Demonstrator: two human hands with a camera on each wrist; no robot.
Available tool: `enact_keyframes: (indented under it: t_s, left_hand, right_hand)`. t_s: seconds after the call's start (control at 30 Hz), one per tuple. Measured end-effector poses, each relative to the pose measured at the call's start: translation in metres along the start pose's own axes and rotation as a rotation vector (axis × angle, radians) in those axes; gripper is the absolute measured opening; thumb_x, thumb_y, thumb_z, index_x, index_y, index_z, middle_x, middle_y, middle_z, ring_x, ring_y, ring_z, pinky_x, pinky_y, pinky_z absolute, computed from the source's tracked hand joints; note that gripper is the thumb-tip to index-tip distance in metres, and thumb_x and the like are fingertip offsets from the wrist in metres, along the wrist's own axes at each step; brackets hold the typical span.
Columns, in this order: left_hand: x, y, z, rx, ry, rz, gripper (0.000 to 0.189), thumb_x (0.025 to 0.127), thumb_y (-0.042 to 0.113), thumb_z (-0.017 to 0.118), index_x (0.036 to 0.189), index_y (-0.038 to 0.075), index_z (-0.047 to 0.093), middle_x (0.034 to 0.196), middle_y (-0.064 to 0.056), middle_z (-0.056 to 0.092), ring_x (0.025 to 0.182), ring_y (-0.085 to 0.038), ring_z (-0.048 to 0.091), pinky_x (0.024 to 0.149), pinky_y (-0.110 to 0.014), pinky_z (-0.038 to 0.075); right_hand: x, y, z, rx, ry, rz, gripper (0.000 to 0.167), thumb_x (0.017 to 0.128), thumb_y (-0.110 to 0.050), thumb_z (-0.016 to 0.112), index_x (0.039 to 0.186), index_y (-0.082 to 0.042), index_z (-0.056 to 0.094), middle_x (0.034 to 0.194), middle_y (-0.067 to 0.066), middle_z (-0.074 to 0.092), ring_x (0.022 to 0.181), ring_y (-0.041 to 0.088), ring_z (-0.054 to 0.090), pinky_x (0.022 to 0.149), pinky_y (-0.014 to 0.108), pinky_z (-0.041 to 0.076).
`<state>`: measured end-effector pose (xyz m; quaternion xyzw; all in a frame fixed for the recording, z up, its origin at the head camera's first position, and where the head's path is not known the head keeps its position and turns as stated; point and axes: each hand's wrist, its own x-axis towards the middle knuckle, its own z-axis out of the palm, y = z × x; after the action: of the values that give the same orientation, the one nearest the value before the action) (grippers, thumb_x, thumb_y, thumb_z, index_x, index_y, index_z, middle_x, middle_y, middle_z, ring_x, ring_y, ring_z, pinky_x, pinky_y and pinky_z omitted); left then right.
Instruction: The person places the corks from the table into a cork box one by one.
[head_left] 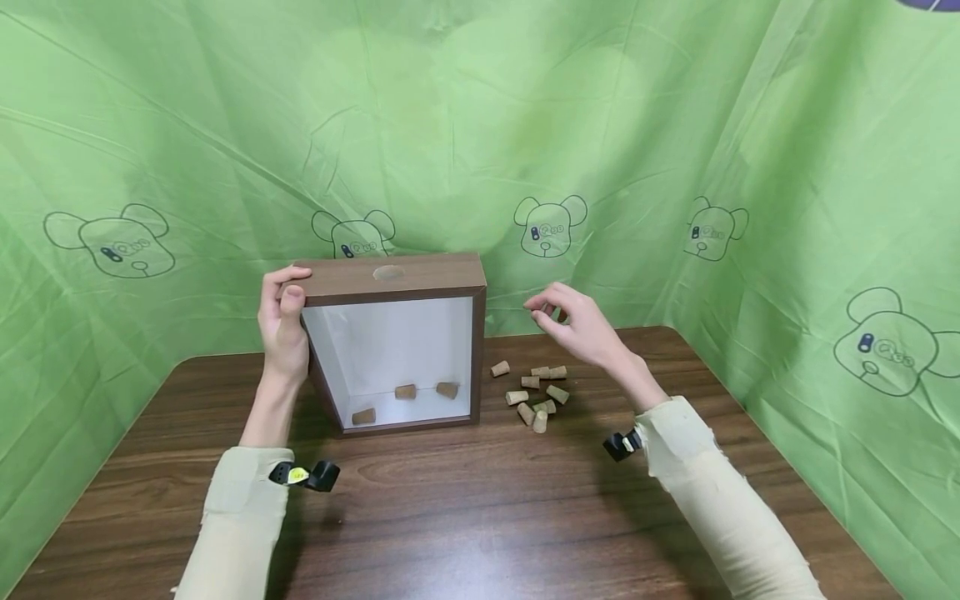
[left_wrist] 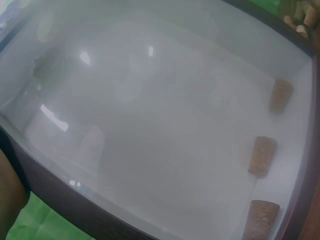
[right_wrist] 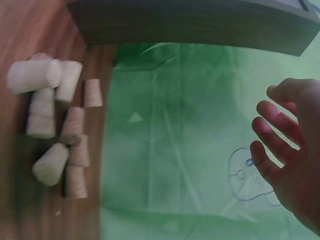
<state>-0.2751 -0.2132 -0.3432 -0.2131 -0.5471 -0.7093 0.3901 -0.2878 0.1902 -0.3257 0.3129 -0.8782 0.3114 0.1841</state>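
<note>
A brown wooden box frame (head_left: 393,277) with a see-through front and an oval opening (head_left: 389,272) in its top stands upright on the table. Three corks lie at the bottom inside it, among them the middle cork (head_left: 405,392); all three also show in the left wrist view, such as this cork (left_wrist: 262,156). My left hand (head_left: 285,333) grips the box at its upper left corner. To the right of the box, my right hand (head_left: 576,323) is raised above the table, fingers (right_wrist: 275,125) loosely bent, with nothing visible in them.
A pile of several loose corks (head_left: 517,398) lies on the table right of the box, below my right hand. The brown wooden table (head_left: 450,500) is bordered by green cloth (head_left: 450,125) at the back and sides.
</note>
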Motion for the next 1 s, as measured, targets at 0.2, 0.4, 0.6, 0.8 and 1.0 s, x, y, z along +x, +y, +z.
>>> enact_keyframes:
  t_s: [0.2, 0.4, 0.6, 0.8, 1.0]
  left_hand:
    - [0.001, 0.002, 0.0, -0.001, 0.002, -0.003, 0.04, 0.091, 0.043, 0.068, 0.112, 0.009, 0.065, 0.12, -0.002, 0.059, 0.126, -0.021, 0.044, 0.103, -0.025, 0.029]
    - [0.0, 0.002, 0.001, 0.011, 0.002, -0.016, 0.041, 0.09, 0.044, 0.069, 0.112, 0.01, 0.065, 0.12, -0.001, 0.059, 0.131, -0.023, 0.041, 0.105, -0.026, 0.028]
    - [-0.001, 0.001, 0.0, 0.014, 0.005, -0.014, 0.04, 0.091, 0.043, 0.068, 0.112, 0.009, 0.065, 0.121, -0.001, 0.059, 0.13, -0.022, 0.042, 0.102, -0.026, 0.028]
    - [-0.001, 0.001, 0.0, 0.017, 0.005, -0.017, 0.038, 0.091, 0.042, 0.067, 0.112, 0.01, 0.065, 0.121, -0.001, 0.059, 0.132, -0.023, 0.041, 0.104, -0.026, 0.027]
    - [-0.001, 0.002, 0.001, 0.01, 0.003, -0.005, 0.038, 0.091, 0.041, 0.067, 0.112, 0.009, 0.065, 0.119, -0.001, 0.059, 0.129, -0.022, 0.042, 0.105, -0.026, 0.028]
  right_hand:
    - [-0.011, 0.021, 0.011, 0.004, -0.032, 0.039, 0.019, 0.095, -0.015, 0.063, 0.112, -0.012, 0.071, 0.101, 0.0, 0.067, 0.088, 0.013, 0.059, 0.075, 0.032, 0.052]
    - [-0.022, 0.037, 0.019, 0.018, -0.07, 0.081, 0.018, 0.094, -0.013, 0.063, 0.11, -0.011, 0.071, 0.1, 0.001, 0.066, 0.086, 0.014, 0.059, 0.077, 0.039, 0.054]
    - [-0.031, 0.052, 0.026, 0.0, -0.096, 0.09, 0.018, 0.094, -0.011, 0.064, 0.11, -0.009, 0.071, 0.1, 0.003, 0.068, 0.085, 0.015, 0.06, 0.077, 0.033, 0.052]
    - [-0.039, 0.066, 0.032, -0.005, -0.135, 0.123, 0.019, 0.094, -0.01, 0.064, 0.111, -0.009, 0.071, 0.098, 0.002, 0.066, 0.085, 0.014, 0.059, 0.077, 0.033, 0.051]
    - [-0.043, 0.071, 0.035, 0.017, -0.156, 0.149, 0.017, 0.093, -0.011, 0.065, 0.109, -0.012, 0.071, 0.098, 0.003, 0.066, 0.085, 0.016, 0.059, 0.079, 0.043, 0.052]
